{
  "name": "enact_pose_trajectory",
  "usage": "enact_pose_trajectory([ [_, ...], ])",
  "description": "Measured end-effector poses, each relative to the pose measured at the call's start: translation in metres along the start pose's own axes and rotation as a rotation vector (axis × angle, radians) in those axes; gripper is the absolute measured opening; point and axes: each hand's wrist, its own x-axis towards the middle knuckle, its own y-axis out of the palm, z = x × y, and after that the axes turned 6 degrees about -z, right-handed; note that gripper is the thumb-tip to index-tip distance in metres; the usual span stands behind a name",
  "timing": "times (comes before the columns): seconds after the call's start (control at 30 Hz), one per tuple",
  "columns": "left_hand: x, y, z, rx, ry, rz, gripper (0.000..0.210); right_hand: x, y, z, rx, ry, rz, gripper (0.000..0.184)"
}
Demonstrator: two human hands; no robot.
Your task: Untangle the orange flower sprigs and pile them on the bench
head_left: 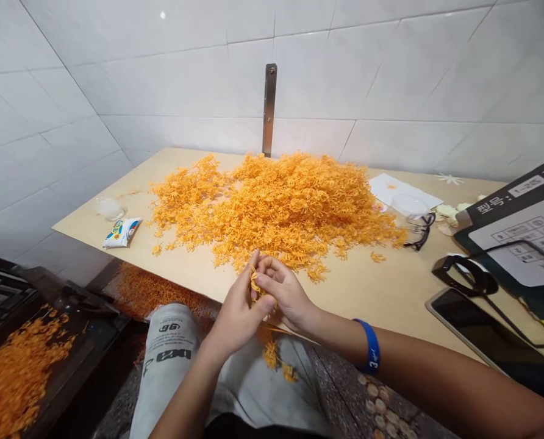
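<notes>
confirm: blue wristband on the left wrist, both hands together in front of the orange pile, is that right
Not the left: the blue wristband is on the right wrist, as the head view shows. The left hand and right hand are together in front of the orange pile.

Tan tabletop | orange flower heap | white-blue packet | eyeglasses | phone

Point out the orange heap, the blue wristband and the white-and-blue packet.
Orange heap point(294, 204): head view, middle of the heap.
Blue wristband point(372, 344): head view, the band's outer face.
White-and-blue packet point(122, 233): head view, middle of its printed face.
</notes>
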Motion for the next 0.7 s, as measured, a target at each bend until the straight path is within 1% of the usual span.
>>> enact_pose_trajectory([
  [0.07,-0.005,0.006,0.003,0.034,0.002,-0.039,0.061,-0.001,0.000,-0.002,-0.039,-0.042,0.004,0.031],
  [0.13,-0.004,0.008,0.002,-0.015,-0.011,-0.079,0.051,-0.002,0.000,-0.001,-0.112,-0.070,0.055,0.030],
  [0.17,-0.003,0.008,0.000,-0.052,-0.022,-0.087,0.049,-0.003,0.000,0.000,-0.154,-0.077,0.091,0.030],
  [0.3,0.001,0.000,-0.005,-0.163,-0.113,-0.066,0.048,-0.005,0.000,0.007,-0.311,-0.011,0.314,0.037],
  [0.37,0.001,-0.005,-0.005,-0.275,-0.176,-0.076,0.049,-0.006,0.000,0.009,-0.365,-0.010,0.410,0.044],
  [0.43,0.004,-0.012,-0.004,-0.407,-0.239,-0.166,0.048,-0.008,-0.001,0.010,-0.416,-0.089,0.481,0.047],
  [0.5,0.010,-0.023,-0.004,-0.493,-0.267,-0.333,0.043,-0.011,-0.003,0.010,-0.484,-0.195,0.546,0.050],
  [0.53,0.015,-0.028,-0.006,-0.500,-0.253,-0.431,0.039,-0.012,-0.003,0.010,-0.504,-0.224,0.571,0.050],
  [0.57,0.020,-0.034,-0.008,-0.478,-0.228,-0.507,0.036,-0.013,-0.004,0.010,-0.498,-0.216,0.587,0.049],
  [0.6,0.025,-0.038,-0.010,-0.425,-0.202,-0.544,0.034,-0.013,-0.004,0.009,-0.461,-0.178,0.588,0.048],
  [0.63,0.031,-0.040,-0.011,-0.344,-0.181,-0.539,0.035,-0.012,-0.005,0.009,-0.399,-0.131,0.575,0.046],
  [0.7,0.043,-0.039,-0.013,-0.140,-0.152,-0.458,0.043,-0.008,-0.005,0.009,-0.291,-0.084,0.518,0.044],
])
